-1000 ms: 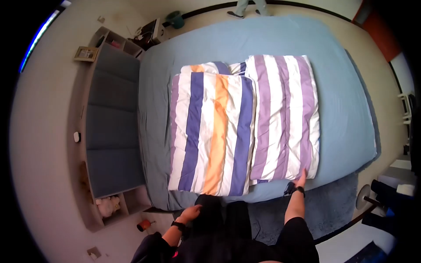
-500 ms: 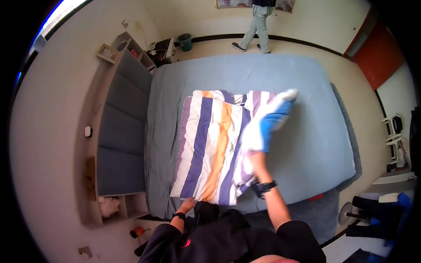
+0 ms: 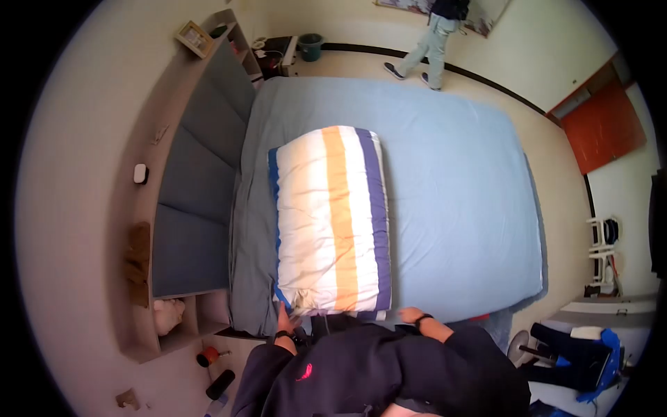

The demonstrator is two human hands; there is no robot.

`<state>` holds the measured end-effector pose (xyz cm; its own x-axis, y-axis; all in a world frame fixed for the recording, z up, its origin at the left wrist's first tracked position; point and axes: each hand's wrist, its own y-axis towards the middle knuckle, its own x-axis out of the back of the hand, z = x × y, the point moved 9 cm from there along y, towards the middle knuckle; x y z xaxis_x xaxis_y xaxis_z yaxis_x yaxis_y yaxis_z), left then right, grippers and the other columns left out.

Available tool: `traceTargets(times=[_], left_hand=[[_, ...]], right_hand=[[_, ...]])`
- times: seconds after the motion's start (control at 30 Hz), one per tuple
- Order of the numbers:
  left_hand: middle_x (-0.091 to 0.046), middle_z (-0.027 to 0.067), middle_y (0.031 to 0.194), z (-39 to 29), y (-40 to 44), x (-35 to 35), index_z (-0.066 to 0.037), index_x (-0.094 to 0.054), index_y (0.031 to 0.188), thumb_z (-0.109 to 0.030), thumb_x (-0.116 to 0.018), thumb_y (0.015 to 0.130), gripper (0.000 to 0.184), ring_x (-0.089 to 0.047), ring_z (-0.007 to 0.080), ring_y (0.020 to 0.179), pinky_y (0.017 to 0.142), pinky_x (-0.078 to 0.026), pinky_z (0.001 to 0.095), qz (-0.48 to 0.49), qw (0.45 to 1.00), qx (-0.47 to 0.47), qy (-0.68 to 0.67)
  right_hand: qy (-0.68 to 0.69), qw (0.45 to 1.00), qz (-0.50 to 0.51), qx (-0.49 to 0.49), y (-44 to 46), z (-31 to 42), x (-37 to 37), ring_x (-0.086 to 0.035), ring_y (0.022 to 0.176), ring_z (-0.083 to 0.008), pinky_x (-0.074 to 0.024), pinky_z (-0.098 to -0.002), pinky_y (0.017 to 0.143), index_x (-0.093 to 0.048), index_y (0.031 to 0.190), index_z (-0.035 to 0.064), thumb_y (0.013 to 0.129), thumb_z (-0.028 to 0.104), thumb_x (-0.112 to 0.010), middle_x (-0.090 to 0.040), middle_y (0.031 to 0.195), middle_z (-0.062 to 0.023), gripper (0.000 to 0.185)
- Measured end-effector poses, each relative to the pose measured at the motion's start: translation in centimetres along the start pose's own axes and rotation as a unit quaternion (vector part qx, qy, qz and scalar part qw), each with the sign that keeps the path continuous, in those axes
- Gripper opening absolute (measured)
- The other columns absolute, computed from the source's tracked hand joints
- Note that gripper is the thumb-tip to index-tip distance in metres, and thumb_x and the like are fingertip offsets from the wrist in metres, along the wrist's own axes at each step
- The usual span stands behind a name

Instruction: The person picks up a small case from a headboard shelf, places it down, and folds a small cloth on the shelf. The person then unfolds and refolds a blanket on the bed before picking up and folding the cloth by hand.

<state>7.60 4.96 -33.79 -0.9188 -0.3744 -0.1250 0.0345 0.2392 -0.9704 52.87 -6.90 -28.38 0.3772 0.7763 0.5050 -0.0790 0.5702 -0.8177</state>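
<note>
A striped quilt lies folded into a long block on the bed, with white, orange and dark blue bands and a bright blue edge on its left. My left hand is at the quilt's near left corner, fingers apart and touching its edge; part of the hand is hidden against the cloth. Just right of the quilt's near right corner, my right hand rests by the bed's near edge, holding nothing, its fingers loosely bent and apart from the quilt.
The blue bed sheet stretches to the right of the quilt. A grey padded headboard stands at the left. Beyond the bed's far side another person is on foot. A chair with clothes stands at the lower right.
My right hand has laid the lifted right part of the quilt over to the left, let go and come back to the near edge. The quilt is now narrower. The view has shifted slightly.
</note>
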Motion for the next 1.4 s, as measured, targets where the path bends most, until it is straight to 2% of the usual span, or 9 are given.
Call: traceTargets(times=[0.13, 0.3, 0.37, 0.5, 0.63, 0.73, 1.03, 1.17, 1.4], left_hand=[[-0.039, 0.0088, 0.134, -4.2, -4.4, -2.3, -0.012, -0.032, 0.136, -0.052, -0.068, 0.074, 0.083, -0.039, 0.0294, 0.12, 0.092, -0.035, 0.0497, 0.001, 0.985, -0.057, 0.162], [-0.062, 0.0116, 0.106, -6.9, 5.1, -1.7, 0.003, -0.055, 0.114, -0.028, -0.076, 0.065, 0.062, -0.059, 0.0267, 0.095, 0.081, -0.045, 0.0348, 0.033, 0.917, -0.136, 0.373], [-0.062, 0.0149, 0.106, -7.9, 4.6, -2.8, 0.009, -0.054, 0.112, -0.027, -0.077, 0.061, 0.067, -0.06, 0.0268, 0.093, 0.079, -0.046, 0.0326, 0.011, 0.917, -0.084, 0.389], [-0.054, 0.0196, 0.118, -7.1, 10.2, -2.2, 0.012, -0.048, 0.117, -0.041, -0.082, 0.054, 0.089, -0.054, 0.0272, 0.106, 0.086, -0.044, 0.0322, 0.017, 0.924, -0.097, 0.369], [-0.035, 0.0241, 0.136, -7.4, 8.1, -1.5, 0.006, -0.03, 0.133, -0.061, -0.077, 0.05, 0.117, -0.034, 0.0347, 0.127, 0.102, -0.031, 0.0386, -0.217, 0.825, -0.129, 0.506], [-0.028, 0.0265, 0.14, -8.4, 6.0, -1.3, 0.001, -0.027, 0.137, -0.07, -0.072, 0.049, 0.122, -0.024, 0.0429, 0.131, 0.106, -0.023, 0.0468, -0.296, 0.754, -0.102, 0.577], [-0.059, 0.0235, 0.109, -10.0, 5.7, -2.4, 0.008, -0.049, 0.117, -0.043, -0.075, 0.064, 0.079, -0.056, 0.0364, 0.105, 0.088, -0.043, 0.0387, -0.158, 0.835, -0.325, 0.415], [-0.063, 0.0169, 0.105, -11.9, -3.0, -6.9, 0.006, -0.058, 0.107, -0.03, -0.071, 0.075, 0.05, -0.06, 0.0233, 0.095, 0.084, -0.045, 0.0319, 0.002, 0.882, -0.386, 0.27], [-0.062, 0.0109, 0.108, -14.9, -20.8, -10.9, 0.006, -0.055, 0.114, -0.024, -0.066, 0.083, 0.044, -0.06, 0.0161, 0.095, 0.083, -0.046, 0.0285, 0.122, 0.878, -0.435, 0.161]], right_hand=[[0.063, 0.974, -0.06, -0.21, -2.0, -9.8, 2.4, -0.059, 0.093, -0.0387, -0.0454, -0.048, 0.082, -0.065, 0.093, 0.001, 0.08, 0.024, -0.044, -0.063, 0.099, -0.0214, 0.034], [0.234, 0.946, -0.189, -0.117, 2.6, -9.7, 4.7, -0.059, 0.065, -0.0192, -0.047, -0.0311, 0.062, -0.056, 0.109, 0.0076, 0.075, 0.016, -0.06, -0.062, 0.072, -0.0097, 0.035], [0.285, 0.945, -0.085, -0.139, 5.4, -6.7, 4.3, -0.057, 0.101, -0.0346, -0.0452, -0.0377, 0.087, -0.046, 0.125, 0.0068, 0.073, 0.025, -0.062, -0.061, 0.108, -0.0182, 0.057], [0.334, 0.929, 0.007, -0.16, 6.5, 1.4, 6.4, -0.027, 0.132, -0.0349, -0.0244, -0.0362, 0.109, -0.012, 0.136, -0.0127, 0.061, 0.045, -0.077, -0.029, 0.139, -0.0291, 0.115], [0.326, 0.917, -0.042, -0.225, 9.4, 0.2, 3.5, -0.031, 0.131, -0.0329, -0.0289, -0.0338, 0.106, -0.003, 0.137, -0.0108, 0.058, 0.039, -0.081, -0.024, 0.141, -0.0285, 0.122], [0.564, 0.805, -0.069, -0.171, 12.2, 0.1, -0.2, -0.031, 0.13, -0.0311, -0.0281, -0.0327, 0.106, -0.006, 0.137, -0.0106, 0.057, 0.032, -0.08, -0.027, 0.14, -0.0262, 0.117], [0.626, 0.752, -0.172, -0.119, 10.0, 1.5, 3.1, -0.055, 0.092, -0.0234, -0.0464, -0.0328, 0.077, -0.046, 0.111, -0.0045, 0.057, 0.014, -0.068, -0.056, 0.1, -0.0136, 0.062], [0.709, 0.678, -0.182, -0.068, 3.0, 7.1, 9.1, -0.056, 0.073, -0.0196, -0.0452, -0.0291, 0.064, -0.059, 0.083, -0.0011, 0.062, 0.014, -0.061, -0.059, 0.081, -0.0079, 0.027], [0.791, 0.598, -0.127, -0.04, -3.7, 7.5, 14.6, -0.057, 0.056, -0.0209, -0.0487, -0.0315, 0.054, -0.057, 0.073, 0.0003, 0.061, 0.018, -0.06, -0.058, 0.068, -0.0085, 0.021]])
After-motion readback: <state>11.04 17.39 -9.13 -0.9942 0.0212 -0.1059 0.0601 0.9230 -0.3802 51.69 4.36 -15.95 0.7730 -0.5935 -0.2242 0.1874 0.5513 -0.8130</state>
